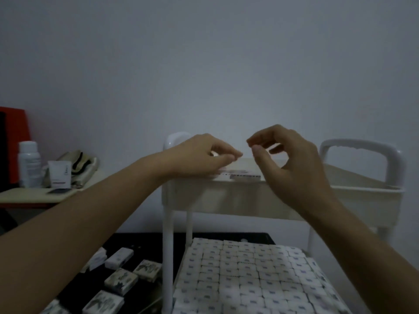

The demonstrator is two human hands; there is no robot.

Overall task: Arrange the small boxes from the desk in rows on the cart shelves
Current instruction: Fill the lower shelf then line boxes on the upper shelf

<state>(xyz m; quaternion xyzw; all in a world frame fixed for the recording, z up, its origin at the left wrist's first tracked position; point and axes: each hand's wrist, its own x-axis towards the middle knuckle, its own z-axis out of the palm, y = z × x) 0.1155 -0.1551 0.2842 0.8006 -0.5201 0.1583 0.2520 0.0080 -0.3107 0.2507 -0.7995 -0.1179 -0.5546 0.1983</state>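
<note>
My left hand point(204, 155) lies over the near-left rim of the white cart's top shelf point(226, 196). Its fingertips and thumb pinch together around a small white box point(214, 153), of which only a sliver shows. Just below the hand, a short row of small boxes point(244, 176) lies flat at the shelf's front edge. My right hand point(292, 162) hovers above that row with its fingers loosely curled, thumb and forefinger apart and nothing between them. The cart's lower shelf point(256, 275) is packed with rows of small white boxes. Several loose boxes point(121, 279) lie on the dark desk at lower left.
The cart's looped handle point(362, 150) rises at the right and white posts point(167, 257) run down at the left. A side table point(34, 196) at far left carries a white bottle point(29, 164), a tube point(59, 173) and a cloth pouch point(79, 164). A plain wall stands behind.
</note>
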